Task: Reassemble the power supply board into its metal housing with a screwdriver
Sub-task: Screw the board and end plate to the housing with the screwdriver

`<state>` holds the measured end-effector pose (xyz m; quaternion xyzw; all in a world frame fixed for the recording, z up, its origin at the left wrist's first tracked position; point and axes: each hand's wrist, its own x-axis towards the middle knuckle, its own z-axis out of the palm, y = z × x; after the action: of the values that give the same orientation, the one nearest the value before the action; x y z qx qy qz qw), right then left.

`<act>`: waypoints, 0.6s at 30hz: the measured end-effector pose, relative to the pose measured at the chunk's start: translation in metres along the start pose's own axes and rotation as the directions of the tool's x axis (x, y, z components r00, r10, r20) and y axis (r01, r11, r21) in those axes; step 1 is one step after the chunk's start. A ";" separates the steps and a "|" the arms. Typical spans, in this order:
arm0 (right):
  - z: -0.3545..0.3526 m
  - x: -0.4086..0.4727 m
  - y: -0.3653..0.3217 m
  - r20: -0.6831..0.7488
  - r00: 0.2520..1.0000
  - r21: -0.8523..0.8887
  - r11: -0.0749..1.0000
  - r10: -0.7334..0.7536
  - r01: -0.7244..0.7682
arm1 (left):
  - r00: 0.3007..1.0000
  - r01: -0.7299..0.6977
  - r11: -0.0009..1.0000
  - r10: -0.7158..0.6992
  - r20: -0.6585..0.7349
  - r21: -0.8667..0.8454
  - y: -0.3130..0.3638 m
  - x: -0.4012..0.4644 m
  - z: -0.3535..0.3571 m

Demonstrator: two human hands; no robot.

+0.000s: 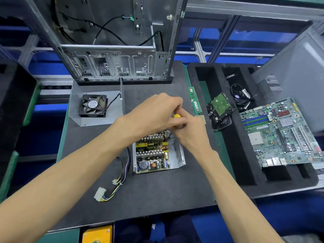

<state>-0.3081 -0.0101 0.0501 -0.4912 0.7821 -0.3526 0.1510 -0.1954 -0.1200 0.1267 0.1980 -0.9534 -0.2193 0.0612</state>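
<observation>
The power supply board [152, 151] lies inside its open metal housing [180, 155] on the dark mat. Its wire bundle [121, 174] trails off to the left and ends in a white plug. Both hands meet above the housing's far corner. My left hand [156, 111] curls over the top of a yellow-handled screwdriver [176, 116]. My right hand [191, 130] grips the same handle from the right side. The screwdriver's shaft and tip are hidden behind the hands.
A housing cover with a black fan [93, 106] lies at the back left. An open computer case [112, 41] stands behind. To the right lie a RAM stick [194, 100], a hard drive [220, 104] and a motherboard [280, 132] on a black foam tray [233, 155].
</observation>
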 end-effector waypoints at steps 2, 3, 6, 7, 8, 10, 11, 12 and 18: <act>-0.002 -0.001 0.001 0.036 0.999 0.029 0.999 0.037 -0.038 | 0.999 -0.028 0.999 0.027 0.017 0.031 0.004 -0.001 -0.003; -0.004 -0.003 0.003 0.070 0.997 0.084 0.995 0.041 -0.047 | 0.997 -0.050 0.998 0.048 0.056 0.036 0.004 -0.001 -0.004; -0.010 -0.010 0.006 0.122 0.992 0.230 0.973 -0.023 -0.006 | 0.975 -0.119 0.993 0.119 0.185 -0.013 0.003 -0.005 -0.009; -0.012 -0.013 0.007 0.124 0.992 0.257 0.966 -0.030 -0.003 | 0.972 -0.123 0.992 0.128 0.200 -0.037 0.003 -0.006 -0.010; -0.013 -0.015 0.008 0.124 0.992 0.274 0.962 -0.026 -0.009 | 0.975 -0.118 0.992 0.124 0.183 -0.044 0.004 -0.007 -0.010; -0.012 -0.016 0.010 0.128 0.992 0.303 0.953 -0.017 -0.023 | 0.990 -0.071 0.997 0.068 0.121 0.015 0.007 -0.007 -0.009; -0.011 -0.016 0.010 0.138 0.990 0.317 0.948 -0.015 -0.029 | 0.994 -0.039 0.997 0.032 0.100 0.072 0.008 -0.006 -0.008; -0.010 -0.016 0.009 0.146 0.989 0.322 0.946 -0.016 -0.033 | 0.996 -0.026 0.993 0.015 0.093 0.117 0.009 -0.006 -0.007; -0.008 -0.016 0.009 0.122 0.992 0.361 0.932 -0.004 -0.041 | 0.957 -0.172 0.980 0.143 0.252 0.098 0.011 -0.004 -0.013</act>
<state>-0.3117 0.0093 0.0480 -0.4678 0.6975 -0.4591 0.2895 -0.1927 -0.1149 0.1433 0.0962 -0.9777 -0.1792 -0.0512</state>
